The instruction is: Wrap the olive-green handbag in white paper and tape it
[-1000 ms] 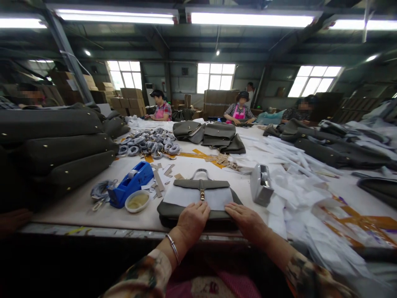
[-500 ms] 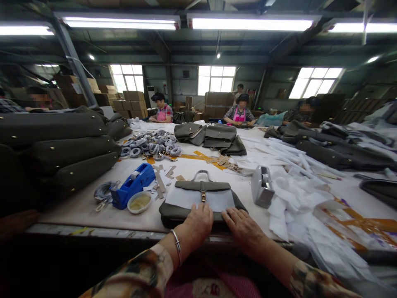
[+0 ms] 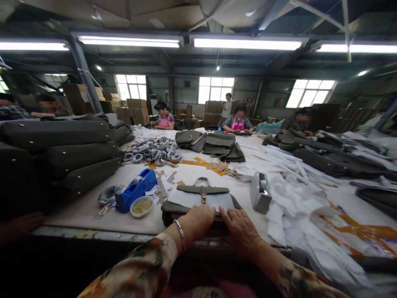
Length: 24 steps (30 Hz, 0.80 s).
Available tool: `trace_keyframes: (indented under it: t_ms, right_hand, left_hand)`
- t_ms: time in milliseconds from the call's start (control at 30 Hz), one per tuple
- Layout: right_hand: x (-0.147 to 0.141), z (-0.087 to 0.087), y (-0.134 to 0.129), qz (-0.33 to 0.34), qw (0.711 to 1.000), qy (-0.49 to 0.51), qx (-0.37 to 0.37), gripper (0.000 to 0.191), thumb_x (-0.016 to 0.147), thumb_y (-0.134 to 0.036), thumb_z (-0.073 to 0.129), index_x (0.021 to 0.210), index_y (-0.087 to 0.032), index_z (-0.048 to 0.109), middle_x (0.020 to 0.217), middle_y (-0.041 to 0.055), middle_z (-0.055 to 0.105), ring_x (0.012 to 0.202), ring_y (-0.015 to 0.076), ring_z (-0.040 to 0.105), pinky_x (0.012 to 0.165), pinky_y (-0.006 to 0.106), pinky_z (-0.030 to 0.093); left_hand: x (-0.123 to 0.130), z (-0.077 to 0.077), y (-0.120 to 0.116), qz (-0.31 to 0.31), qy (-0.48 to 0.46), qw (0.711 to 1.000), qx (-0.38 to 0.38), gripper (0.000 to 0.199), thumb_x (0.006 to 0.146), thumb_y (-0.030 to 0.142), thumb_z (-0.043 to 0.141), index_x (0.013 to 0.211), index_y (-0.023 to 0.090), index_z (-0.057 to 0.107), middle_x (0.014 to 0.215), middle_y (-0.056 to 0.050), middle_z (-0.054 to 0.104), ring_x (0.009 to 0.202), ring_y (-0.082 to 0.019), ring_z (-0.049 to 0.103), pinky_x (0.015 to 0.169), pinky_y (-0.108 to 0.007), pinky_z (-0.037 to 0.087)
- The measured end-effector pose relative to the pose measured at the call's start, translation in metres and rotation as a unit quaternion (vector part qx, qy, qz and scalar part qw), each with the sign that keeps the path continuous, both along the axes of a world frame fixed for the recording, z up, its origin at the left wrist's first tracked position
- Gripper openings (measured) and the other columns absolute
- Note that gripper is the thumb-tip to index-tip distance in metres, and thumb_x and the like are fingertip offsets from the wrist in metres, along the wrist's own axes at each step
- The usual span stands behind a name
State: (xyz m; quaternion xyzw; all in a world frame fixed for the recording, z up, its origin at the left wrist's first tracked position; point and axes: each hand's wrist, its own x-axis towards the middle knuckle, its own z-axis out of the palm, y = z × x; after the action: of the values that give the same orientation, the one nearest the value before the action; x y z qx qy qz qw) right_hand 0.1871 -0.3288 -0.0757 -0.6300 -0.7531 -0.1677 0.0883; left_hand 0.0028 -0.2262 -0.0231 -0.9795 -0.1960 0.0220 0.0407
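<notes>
A dark olive handbag (image 3: pixel 173 211) lies at the table's near edge, its wrapped handle (image 3: pixel 202 181) pointing away from me. A white sheet (image 3: pixel 186 199) covers part of its front, under a strap with a gold-coloured clasp (image 3: pixel 204 198). My left hand (image 3: pixel 200 219) rests palm down on the sheet and the bag's near part, just below the clasp, fingers laid close together. Beside it my right hand (image 3: pixel 240 223) lies on the bag's near right part with its fingers spread. The palms hide much of the bag's near side.
Left of the bag stand a blue tape dispenser (image 3: pixel 136 189) and a small white bowl (image 3: pixel 142 206). A grey tape dispenser (image 3: pixel 260 192) is on the right, by loose white paper (image 3: pixel 288 207). Stacked bags (image 3: pixel 80 153) rise at far left. Several co-workers sit across the table.
The view has tilted up slightly. My right hand has moved a little closer to my left, and both still rest on the handbag. A person in the background now stands more in view.
</notes>
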Motion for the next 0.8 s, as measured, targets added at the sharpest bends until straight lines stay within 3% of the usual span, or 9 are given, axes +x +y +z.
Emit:
trace_keyframes:
  t_ms: [100, 300, 433, 567, 667, 800]
  right_hand:
    - [-0.001, -0.001, 0.003, -0.002, 1.000, -0.009, 0.015, 0.082, 0.075, -0.034, 0.077, 0.147, -0.011, 0.046, 0.116, 0.0197, 0.064, 0.099, 0.0341, 0.058, 0.091, 0.047, 0.043]
    - [0.002, 0.008, 0.007, -0.007, 1.000, 0.006, 0.012, 0.081, 0.074, -0.031, 0.074, 0.148, -0.014, 0.045, 0.111, 0.0149, 0.063, 0.098, 0.0321, 0.057, 0.091, 0.045, 0.043]
    - [0.004, -0.004, 0.015, -0.023, 0.996, -0.042, 0.076, 0.081, 0.074, -0.022, 0.070, 0.149, -0.016, 0.042, 0.107, 0.0145, 0.064, 0.092, 0.0313, 0.058, 0.086, 0.045, 0.043]
    - [0.008, -0.031, 0.019, -0.016, 0.982, -0.113, 0.151, 0.061, 0.082, -0.008, 0.059, 0.141, -0.018, 0.051, 0.097, 0.0113, 0.066, 0.082, 0.0268, 0.058, 0.081, 0.043, 0.042]
    - [0.010, -0.046, 0.017, 0.028, 0.979, -0.115, 0.169, 0.048, 0.086, -0.009, 0.057, 0.133, -0.021, 0.058, 0.096, 0.0099, 0.067, 0.082, 0.0255, 0.058, 0.079, 0.041, 0.040]
    - [0.009, -0.046, 0.015, 0.059, 0.977, -0.093, 0.180, 0.040, 0.089, -0.014, 0.060, 0.129, -0.022, 0.061, 0.096, 0.0095, 0.068, 0.081, 0.0246, 0.058, 0.075, 0.039, 0.037]
  left_hand:
    - [-0.001, 0.006, 0.002, -0.009, -0.001, 1.000, -0.016, 0.052, 0.077, 0.033, 0.073, 0.119, 0.013, 0.050, 0.105, -0.016, 0.064, 0.095, -0.031, 0.066, 0.080, -0.042, 0.057]
    - [-0.001, 0.020, 0.007, -0.016, -0.001, 0.999, -0.035, 0.052, 0.069, 0.017, 0.071, 0.117, 0.013, 0.052, 0.104, -0.014, 0.067, 0.092, -0.030, 0.068, 0.079, -0.040, 0.059]
    - [0.001, 0.029, 0.007, -0.009, 0.008, 0.999, -0.038, 0.048, 0.068, 0.017, 0.071, 0.113, 0.014, 0.054, 0.103, -0.013, 0.068, 0.090, -0.029, 0.068, 0.079, -0.038, 0.059]
    - [0.000, 0.012, -0.002, 0.010, 0.013, 0.999, -0.029, 0.051, 0.068, 0.016, 0.069, 0.117, 0.013, 0.054, 0.108, -0.015, 0.066, 0.094, -0.031, 0.066, 0.080, -0.042, 0.058]
    - [-0.005, -0.008, -0.012, 0.030, -0.015, 0.999, -0.028, 0.071, 0.072, 0.026, 0.070, 0.136, 0.013, 0.045, 0.125, -0.020, 0.059, 0.113, -0.037, 0.059, 0.094, -0.052, 0.053]
    - [-0.002, -0.020, -0.021, 0.059, -0.046, 0.996, -0.041, 0.099, 0.071, 0.051, 0.074, 0.152, 0.017, 0.029, 0.139, -0.025, 0.049, 0.127, -0.044, 0.049, 0.106, -0.064, 0.040]
